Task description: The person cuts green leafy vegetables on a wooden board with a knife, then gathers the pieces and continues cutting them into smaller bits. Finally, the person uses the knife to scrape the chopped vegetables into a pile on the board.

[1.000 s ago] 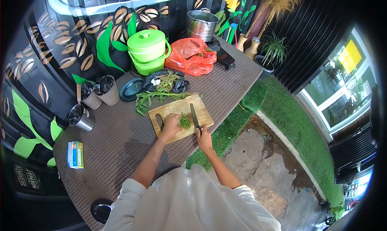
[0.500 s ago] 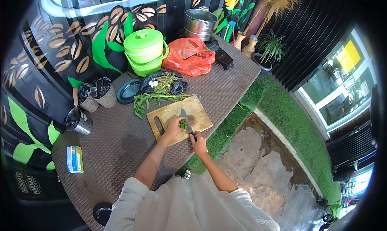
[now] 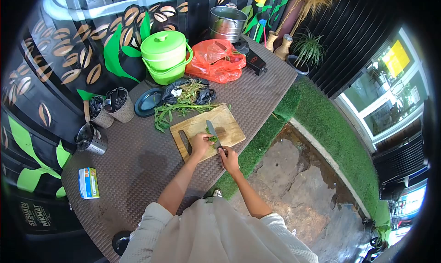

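A wooden cutting board [image 3: 232, 126] with a slot handle lies at the table's near edge. My right hand [image 3: 228, 159] is closed round the dark handle of a kitchen knife [image 3: 212, 130], whose blade points away from me over the board. Just left of the blade is a small heap of cut green leaves [image 3: 212, 138]. My left hand [image 3: 201, 145] has its fingers bunched on these greens, close beside the blade. Long leafy green stems [image 3: 167, 112] lie beyond the board's far edge, partly against a black plastic bag [image 3: 205, 96] with stalks and roots on it.
Along the back stand a lime-green lidded bucket [image 3: 161, 54], a red plastic bag [image 3: 216, 63], a metal pot [image 3: 228, 23] and a black device [image 3: 255, 62]. Left are a dark oval plate [image 3: 148, 102], utensil holders [image 3: 121, 108] and a tissue pack [image 3: 88, 183].
The view has shifted slightly, so the board and hands sit a little farther right. Both hands keep their holds, and more of the cut greens shows beside the blade.
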{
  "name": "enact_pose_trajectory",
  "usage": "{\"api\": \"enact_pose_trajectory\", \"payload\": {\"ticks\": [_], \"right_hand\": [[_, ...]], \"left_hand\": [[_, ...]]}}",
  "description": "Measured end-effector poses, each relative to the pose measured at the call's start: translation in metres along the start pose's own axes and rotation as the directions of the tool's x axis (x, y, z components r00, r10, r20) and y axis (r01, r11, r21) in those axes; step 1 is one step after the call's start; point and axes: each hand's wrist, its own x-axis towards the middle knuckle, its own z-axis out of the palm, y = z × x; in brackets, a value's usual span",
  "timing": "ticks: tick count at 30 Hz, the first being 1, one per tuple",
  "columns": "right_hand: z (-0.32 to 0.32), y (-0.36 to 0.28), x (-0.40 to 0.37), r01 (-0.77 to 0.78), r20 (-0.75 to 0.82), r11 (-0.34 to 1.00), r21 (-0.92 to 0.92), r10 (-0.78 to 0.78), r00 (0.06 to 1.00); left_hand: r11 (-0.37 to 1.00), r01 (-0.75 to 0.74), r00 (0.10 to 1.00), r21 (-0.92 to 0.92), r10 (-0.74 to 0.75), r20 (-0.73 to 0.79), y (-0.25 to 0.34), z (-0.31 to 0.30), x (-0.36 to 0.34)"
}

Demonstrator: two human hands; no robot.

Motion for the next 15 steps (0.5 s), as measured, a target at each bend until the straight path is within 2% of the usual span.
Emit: {"api": "enact_pose_trajectory", "payload": {"ticks": [3,10,15], "right_hand": [[-0.003,-0.01,-0.001,-0.007,-0.003,0.999,-0.034,0.007,1.0],[-0.008,-0.03,0.006,0.031,-0.031,1.0,-0.001,-0.031,0.999],[-0.02,-0.057,0.015,0.037,-0.008,0.999,0.036,-0.036,0.999]], "left_hand": [[0.997,0.067,0.997,0.027,-0.068,0.028,0.011,-0.007,0.001],[0.997,0.043,0.999,0.06,-0.045,0.03,0.04,-0.019,0.01],[0.994,0.084,0.992,0.073,-0.09,0.083,0.058,-0.026,0.031]]}}
